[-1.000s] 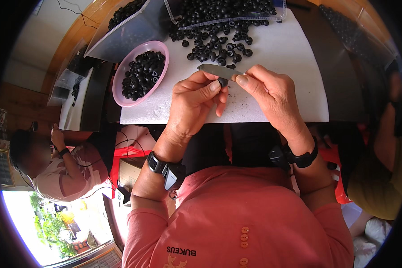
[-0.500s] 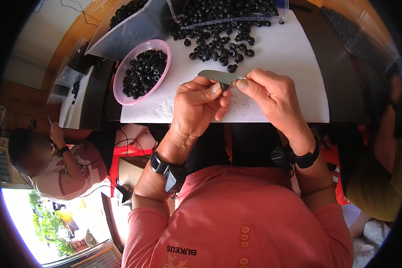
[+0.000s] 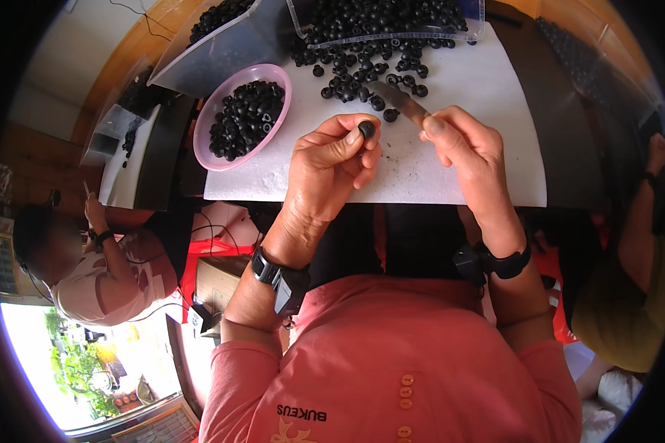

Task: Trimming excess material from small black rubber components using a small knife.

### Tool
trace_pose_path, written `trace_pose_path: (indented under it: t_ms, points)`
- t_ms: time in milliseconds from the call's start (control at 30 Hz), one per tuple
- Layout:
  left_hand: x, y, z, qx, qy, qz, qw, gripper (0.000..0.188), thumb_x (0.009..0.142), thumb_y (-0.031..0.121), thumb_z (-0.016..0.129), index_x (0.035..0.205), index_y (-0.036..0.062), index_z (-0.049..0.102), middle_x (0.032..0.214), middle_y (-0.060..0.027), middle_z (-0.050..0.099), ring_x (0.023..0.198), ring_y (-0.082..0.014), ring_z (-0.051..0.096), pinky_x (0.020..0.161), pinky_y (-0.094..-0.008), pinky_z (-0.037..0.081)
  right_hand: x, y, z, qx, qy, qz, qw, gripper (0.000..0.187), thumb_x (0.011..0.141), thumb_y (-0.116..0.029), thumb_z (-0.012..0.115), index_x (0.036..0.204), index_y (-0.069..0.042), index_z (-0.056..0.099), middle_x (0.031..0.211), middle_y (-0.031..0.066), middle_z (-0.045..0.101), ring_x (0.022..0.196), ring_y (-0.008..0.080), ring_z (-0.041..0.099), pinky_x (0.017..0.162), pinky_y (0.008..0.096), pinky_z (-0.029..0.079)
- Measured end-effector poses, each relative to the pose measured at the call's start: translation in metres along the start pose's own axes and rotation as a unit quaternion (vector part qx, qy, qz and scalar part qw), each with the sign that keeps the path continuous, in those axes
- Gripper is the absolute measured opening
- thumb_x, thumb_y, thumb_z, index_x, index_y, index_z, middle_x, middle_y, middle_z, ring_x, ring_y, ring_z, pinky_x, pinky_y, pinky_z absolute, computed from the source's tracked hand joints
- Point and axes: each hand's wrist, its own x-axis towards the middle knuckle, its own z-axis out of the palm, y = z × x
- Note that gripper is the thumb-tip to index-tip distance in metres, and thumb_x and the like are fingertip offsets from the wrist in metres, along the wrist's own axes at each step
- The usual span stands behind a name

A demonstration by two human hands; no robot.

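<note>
Between the thumb and fingers of my left hand [image 3: 331, 151] is a small round black rubber part [image 3: 366, 130]. My right hand [image 3: 462, 140] grips a short knife [image 3: 403, 102], its blade pointing up and left over the loose parts, apart from the held one. Several loose black rubber parts [image 3: 355, 77] lie on the white board [image 3: 451, 173] just beyond my hands. To the left of my left hand, a pink oval bowl [image 3: 287, 92] holds many more of these parts.
A clear bin [image 3: 391, 38] full of black parts stands at the far edge, and another clear bin [image 3: 214, 63] behind the bowl. At far left a co-worker [image 3: 111, 273] sits by another board; a further person [image 3: 621, 310] is at the right.
The knife has moved away from the black part, up and to the right with my right hand. My left hand still holds its part, now more fully in view.
</note>
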Motion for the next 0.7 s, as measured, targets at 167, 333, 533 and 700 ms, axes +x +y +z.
trace_pose_path:
  t_ms: [167,333,533,700]
  points:
    - [-0.004,-0.002,0.009,0.026,0.035,0.001,0.999,0.019,0.096,0.006,0.060,0.111,-0.0058,0.063,0.089,-0.0092,0.063,0.070,-0.0158,0.058,0.052,-0.0260,0.043,0.000,0.002,0.003,-0.027,-0.032,0.001,0.999,0.027,0.090,-0.023,0.073,0.081,0.000,0.062,0.061,-0.0029,0.048,0.058,0.0040,0.040,0.051,0.0237,0.034]
    - [-0.007,-0.010,0.031,0.067,0.062,-0.014,0.996,0.015,0.095,0.001,0.059,0.108,-0.0013,0.065,0.083,-0.0064,0.063,0.065,-0.0124,0.057,0.052,-0.0239,0.043,0.002,-0.001,0.004,-0.045,-0.026,-0.002,0.999,0.027,0.089,-0.019,0.073,0.077,0.000,0.058,0.061,-0.0047,0.043,0.059,0.0041,0.036,0.051,0.0232,0.031]
    - [-0.010,-0.017,0.041,0.074,0.043,-0.016,0.996,0.014,0.093,0.000,0.060,0.106,-0.0045,0.064,0.083,-0.0066,0.064,0.063,-0.0116,0.057,0.048,-0.0233,0.042,-0.001,-0.005,0.005,-0.036,-0.015,-0.010,0.999,0.025,0.089,-0.018,0.072,0.079,-0.002,0.058,0.064,-0.0050,0.044,0.061,0.0037,0.039,0.054,0.0214,0.032]
    - [-0.017,-0.006,0.041,0.112,0.102,-0.015,0.988,0.014,0.092,0.001,0.062,0.104,-0.0056,0.065,0.082,-0.0068,0.065,0.063,-0.0110,0.058,0.048,-0.0232,0.044,-0.002,-0.004,0.006,-0.063,-0.012,0.003,0.998,0.024,0.089,-0.019,0.073,0.081,-0.001,0.059,0.064,-0.0050,0.045,0.061,0.0037,0.038,0.054,0.0213,0.032]
